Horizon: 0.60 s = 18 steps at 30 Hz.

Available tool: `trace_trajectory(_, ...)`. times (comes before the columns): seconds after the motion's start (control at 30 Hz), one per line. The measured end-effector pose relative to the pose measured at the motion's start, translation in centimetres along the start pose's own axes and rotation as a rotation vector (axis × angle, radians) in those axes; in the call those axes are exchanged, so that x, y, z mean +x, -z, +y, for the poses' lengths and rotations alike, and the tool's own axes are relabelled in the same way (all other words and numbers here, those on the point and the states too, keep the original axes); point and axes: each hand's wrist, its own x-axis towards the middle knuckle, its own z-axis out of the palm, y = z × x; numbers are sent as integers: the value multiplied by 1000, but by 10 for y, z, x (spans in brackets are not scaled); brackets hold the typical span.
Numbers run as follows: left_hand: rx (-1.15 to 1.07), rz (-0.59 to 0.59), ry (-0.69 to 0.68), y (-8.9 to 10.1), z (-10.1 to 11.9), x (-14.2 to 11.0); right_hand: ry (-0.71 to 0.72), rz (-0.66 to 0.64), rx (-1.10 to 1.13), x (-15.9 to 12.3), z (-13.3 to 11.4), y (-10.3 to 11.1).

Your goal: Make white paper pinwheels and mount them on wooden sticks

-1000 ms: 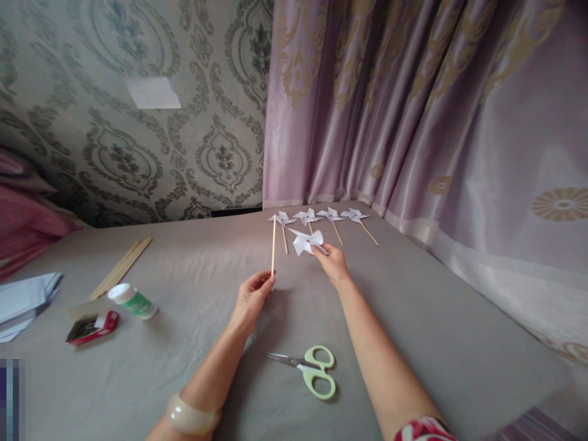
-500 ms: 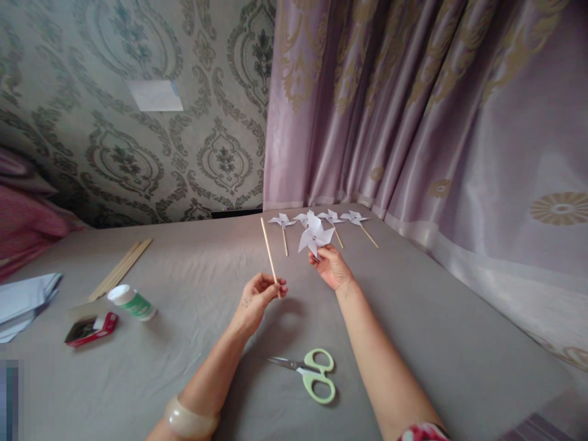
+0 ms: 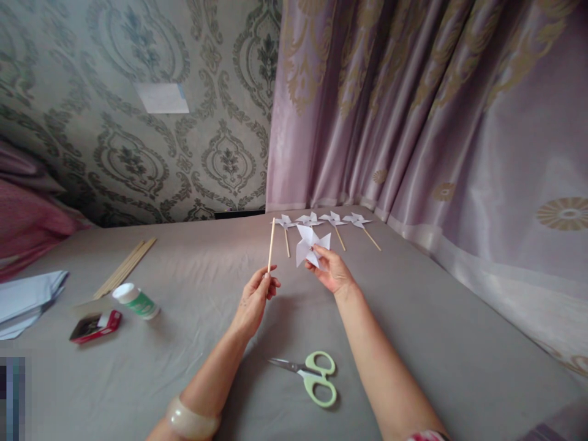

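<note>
My left hand (image 3: 258,296) is closed round the lower end of a thin wooden stick (image 3: 272,244), which points nearly straight up. A white paper pinwheel head (image 3: 304,246) is pinched in my right hand (image 3: 331,269), with the thumb lying over its centre. Stick and pinwheel head are apart, side by side in the air. Behind them lie several pinwheels on sticks in a row, among them one at the right end (image 3: 358,220). Scissors with light green handles (image 3: 316,378) rest on the cloth between my forearms, blades pointing left.
On the left are a bundle of wooden sticks (image 3: 125,268), a white bottle with a green label (image 3: 136,301), an open red box (image 3: 95,326) and stacked paper sheets (image 3: 30,300). Grey cloth (image 3: 193,367) covers the surface. A purple curtain (image 3: 413,122) borders the right side.
The stick in my left hand has tilted from leaning left to almost upright. My right hand has lowered the pinwheel head slightly, and its thumb has come over the centre.
</note>
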Motion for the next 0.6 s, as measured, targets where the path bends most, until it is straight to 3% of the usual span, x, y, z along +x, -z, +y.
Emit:
trace_trajectory(0.4,-54,-40,-5,-4,8,-5,-71,-22,-29,-6,-5,-6)
trace_trajectory(0.6,-14,-120,-26,-8,5,-9,35,-63,39,-9,-13,-7)
